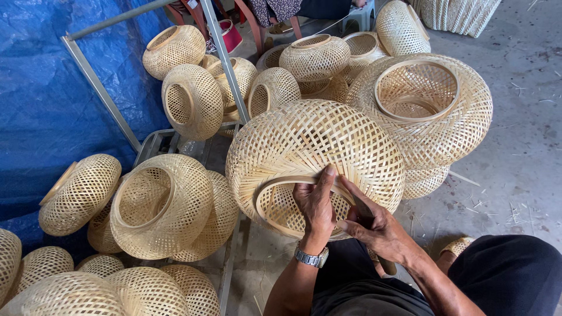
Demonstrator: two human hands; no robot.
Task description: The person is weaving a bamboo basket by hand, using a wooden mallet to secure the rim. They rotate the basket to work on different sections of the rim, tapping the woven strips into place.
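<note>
The woven bamboo shade (314,155) lies tilted at centre frame, its rim ring (275,182) facing the person, so the left hand (316,205) clamps the ring while the right hand (377,228), at four o'clock, pinches a dark tool (362,208) against it.

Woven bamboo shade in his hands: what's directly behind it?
Behind the held bamboo shade, a larger shade lies ring-up, with smaller shades beyond. Their lower parts and the floor between are covered.

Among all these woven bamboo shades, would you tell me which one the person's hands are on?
The big round shade at centre: left hand and right hand grip its wooden rim. The others lie untouched.
</note>
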